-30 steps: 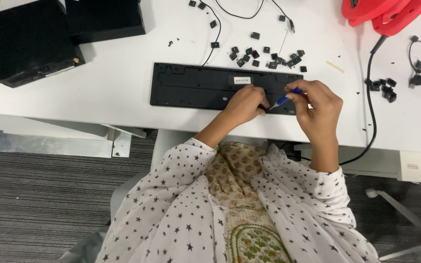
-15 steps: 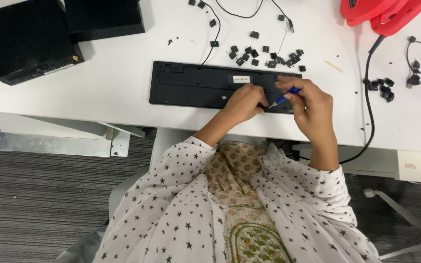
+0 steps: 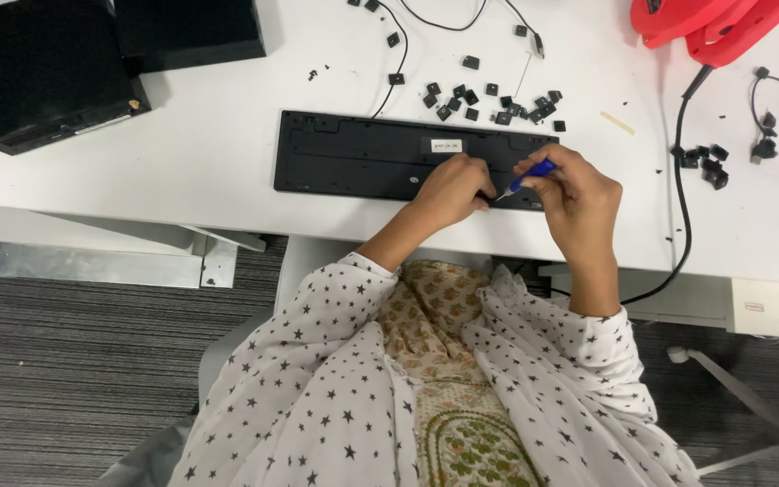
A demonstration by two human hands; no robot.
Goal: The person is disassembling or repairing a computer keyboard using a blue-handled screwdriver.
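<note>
Two hands meet at the right end of the upturned black keyboard [image 3: 362, 155], whose long axis runs left-right. Right hand [image 3: 577, 194] pinches a blue-handled screwdriver [image 3: 523, 180], tip angled left toward the left hand [image 3: 451, 189], pressed flat beside it.

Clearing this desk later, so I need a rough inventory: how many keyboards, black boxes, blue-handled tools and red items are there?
Keyboard: 1
Black boxes: 2
Blue-handled tool: 1, in the right hand
Red items: cannot tell, overlapping, cut off by the edge
Total, without red: 4
</note>
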